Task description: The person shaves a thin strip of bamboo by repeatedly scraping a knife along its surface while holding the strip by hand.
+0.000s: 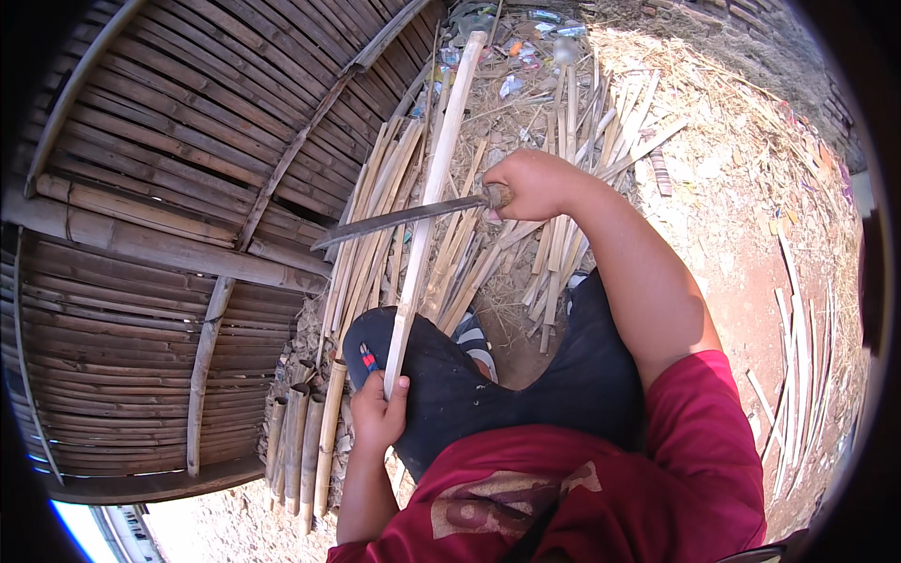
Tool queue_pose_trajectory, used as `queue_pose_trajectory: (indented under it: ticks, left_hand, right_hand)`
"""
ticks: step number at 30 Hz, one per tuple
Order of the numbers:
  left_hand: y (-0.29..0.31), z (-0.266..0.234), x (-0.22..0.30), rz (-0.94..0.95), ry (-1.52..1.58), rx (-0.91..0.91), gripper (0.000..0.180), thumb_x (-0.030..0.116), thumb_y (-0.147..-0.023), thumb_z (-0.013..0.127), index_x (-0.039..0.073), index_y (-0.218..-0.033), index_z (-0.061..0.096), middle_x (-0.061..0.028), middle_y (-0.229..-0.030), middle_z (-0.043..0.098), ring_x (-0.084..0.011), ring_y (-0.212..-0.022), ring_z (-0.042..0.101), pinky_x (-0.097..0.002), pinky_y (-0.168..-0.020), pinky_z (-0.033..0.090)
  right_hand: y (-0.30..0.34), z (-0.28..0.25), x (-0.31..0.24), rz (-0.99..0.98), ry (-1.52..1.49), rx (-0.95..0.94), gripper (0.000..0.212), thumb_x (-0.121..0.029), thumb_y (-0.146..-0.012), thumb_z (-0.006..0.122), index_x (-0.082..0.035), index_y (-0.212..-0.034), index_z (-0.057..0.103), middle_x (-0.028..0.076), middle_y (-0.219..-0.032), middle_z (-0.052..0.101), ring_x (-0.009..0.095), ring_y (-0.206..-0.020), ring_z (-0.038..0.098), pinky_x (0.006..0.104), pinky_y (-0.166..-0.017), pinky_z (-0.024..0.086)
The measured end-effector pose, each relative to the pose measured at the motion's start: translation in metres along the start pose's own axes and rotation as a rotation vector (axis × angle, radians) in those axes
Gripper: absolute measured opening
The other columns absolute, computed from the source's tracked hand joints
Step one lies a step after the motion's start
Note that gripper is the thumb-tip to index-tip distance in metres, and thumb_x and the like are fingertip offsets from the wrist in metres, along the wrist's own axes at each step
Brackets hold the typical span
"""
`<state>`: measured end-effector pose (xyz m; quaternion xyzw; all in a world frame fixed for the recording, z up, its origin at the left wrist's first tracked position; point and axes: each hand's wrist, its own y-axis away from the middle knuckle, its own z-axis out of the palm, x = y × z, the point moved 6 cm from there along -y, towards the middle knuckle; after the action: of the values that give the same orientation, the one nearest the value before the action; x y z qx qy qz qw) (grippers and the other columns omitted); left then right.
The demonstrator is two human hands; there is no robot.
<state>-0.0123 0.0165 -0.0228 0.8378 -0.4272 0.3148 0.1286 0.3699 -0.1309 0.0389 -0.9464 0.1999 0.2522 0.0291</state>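
My left hand (379,415) is closed around the near end of a long pale bamboo strip (437,178), resting by my left knee. The strip slants up and away from me toward the far litter. In my right hand (527,186) is the handle of a machete (404,217), its dark blade pointing left. The blade lies across the strip around its middle; whether it touches or only passes above, I cannot tell. Beneath both, split bamboo strips (460,258) lie on the ground in front of my legs.
A slatted bamboo wall (178,122) rises along the left. Several bamboo tubes (310,450) stand by its foot. More thin strips (798,366) lie at the right. Dry straw (713,103) and plastic litter (511,86) cover the far ground. My sandalled foot (475,342) is between the strips.
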Motion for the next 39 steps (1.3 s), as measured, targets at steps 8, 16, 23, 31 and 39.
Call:
queue_pose_trajectory:
  ticks: [8,16,23,31,39]
  left_hand:
    - [-0.005,0.002,0.002,-0.023,0.029,-0.031,0.031,0.033,-0.099,0.07,0.003,-0.091,0.066,-0.0124,-0.06,0.061,-0.0265,-0.053,0.061,-0.038,-0.054,0.048]
    - [-0.001,0.001,-0.002,-0.021,0.006,-0.023,0.033,0.035,-0.099,0.07,0.003,-0.092,0.066,-0.0131,-0.061,0.062,-0.0289,-0.054,0.063,-0.0391,-0.055,0.048]
    - [-0.006,0.002,0.0,-0.047,-0.001,-0.042,0.035,0.036,-0.099,0.07,0.003,-0.091,0.066,-0.0134,-0.061,0.062,-0.029,-0.056,0.064,-0.0397,-0.055,0.049]
    - [-0.003,-0.002,0.01,-0.026,-0.042,-0.044,0.035,0.037,-0.099,0.07,0.003,-0.092,0.066,-0.0143,-0.063,0.063,-0.0307,-0.057,0.065,-0.0407,-0.056,0.049]
    - [-0.004,0.003,0.001,-0.055,0.019,-0.059,0.034,0.037,-0.099,0.07,0.003,-0.092,0.066,-0.0121,-0.062,0.062,-0.0259,-0.055,0.063,-0.0386,-0.055,0.048]
  right_hand:
    - [0.013,-0.022,0.035,0.132,-0.051,0.267,0.047,-0.031,-0.082,0.081,-0.005,-0.119,0.072,0.022,-0.107,0.073,0.041,-0.104,0.069,0.0495,-0.091,0.055]
    - [-0.004,-0.003,0.026,0.058,-0.077,0.096,0.048,-0.033,-0.081,0.082,-0.004,-0.118,0.073,0.023,-0.108,0.073,0.042,-0.106,0.069,0.0483,-0.094,0.054]
    - [0.009,-0.013,0.042,0.054,-0.046,0.345,0.044,-0.033,-0.08,0.083,-0.004,-0.111,0.073,0.022,-0.095,0.073,0.041,-0.096,0.07,0.0477,-0.085,0.055]
    - [0.0,0.0,0.019,0.013,-0.02,-0.009,0.045,-0.034,-0.08,0.081,-0.009,-0.116,0.074,0.021,-0.106,0.073,0.041,-0.104,0.069,0.0489,-0.091,0.055]
    - [0.013,-0.02,0.045,0.123,-0.115,0.321,0.046,-0.032,-0.081,0.083,-0.005,-0.116,0.073,0.025,-0.101,0.073,0.042,-0.1,0.07,0.0457,-0.089,0.054]
